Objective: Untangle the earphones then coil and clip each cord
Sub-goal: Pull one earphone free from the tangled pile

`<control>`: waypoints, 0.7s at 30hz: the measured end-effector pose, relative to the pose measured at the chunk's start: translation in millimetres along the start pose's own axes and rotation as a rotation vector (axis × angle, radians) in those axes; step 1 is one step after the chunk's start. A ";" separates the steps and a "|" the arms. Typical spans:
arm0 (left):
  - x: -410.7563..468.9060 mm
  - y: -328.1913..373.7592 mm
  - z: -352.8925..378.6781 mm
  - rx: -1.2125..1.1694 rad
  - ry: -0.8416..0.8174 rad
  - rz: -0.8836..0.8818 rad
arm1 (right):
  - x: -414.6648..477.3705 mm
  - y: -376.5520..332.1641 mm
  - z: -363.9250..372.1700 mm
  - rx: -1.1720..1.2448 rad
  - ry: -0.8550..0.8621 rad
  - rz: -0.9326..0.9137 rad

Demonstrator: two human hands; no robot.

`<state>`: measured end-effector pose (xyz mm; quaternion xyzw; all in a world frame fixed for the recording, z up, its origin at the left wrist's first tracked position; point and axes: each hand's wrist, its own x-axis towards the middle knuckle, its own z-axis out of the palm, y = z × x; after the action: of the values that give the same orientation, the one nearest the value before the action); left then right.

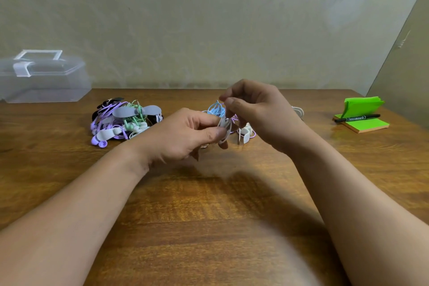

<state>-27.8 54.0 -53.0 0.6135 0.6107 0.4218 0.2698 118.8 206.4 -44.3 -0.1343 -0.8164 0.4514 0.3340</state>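
My left hand (185, 133) grips a small coil of white earphone cord (224, 128) just above the table's middle. My right hand (257, 109) hovers close beside it, thumb and forefinger pinching the same white cord at the top of the coil. Behind my hands lies a tangle of blue earphones (216, 108), and a white cord clip (246, 132) with a bit of purple cord sits on the table between them. To the left, a pile of purple, green and black earphones (120, 121) with grey clips rests on the wood.
A clear plastic box (41, 76) with a handle stands at the back left. Green sticky notes (362, 121) with a black marker (357, 118) on them lie at the right. More white cord (298, 111) shows behind my right wrist. A wall closes the far table edge.
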 end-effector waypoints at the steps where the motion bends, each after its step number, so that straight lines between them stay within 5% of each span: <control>1: 0.3 0.5 -2.0 -0.027 -0.011 0.011 | 0.4 1.4 0.3 0.035 -0.013 0.006; 6: 4.5 -6.6 -5.0 -0.404 0.100 0.041 | -1.2 10.5 11.9 0.341 -0.084 0.110; 15: 14.3 -13.0 0.9 -0.388 0.274 0.041 | -0.6 14.4 24.5 0.359 0.020 0.228; 21: 15.3 -10.8 11.4 -0.515 0.304 0.052 | -2.4 8.2 29.4 0.816 -0.110 0.562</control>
<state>-25.3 72.2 -64.9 0.4703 0.5008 0.6566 0.3112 100.3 190.7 -63.0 -0.1834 -0.5220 0.8131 0.1810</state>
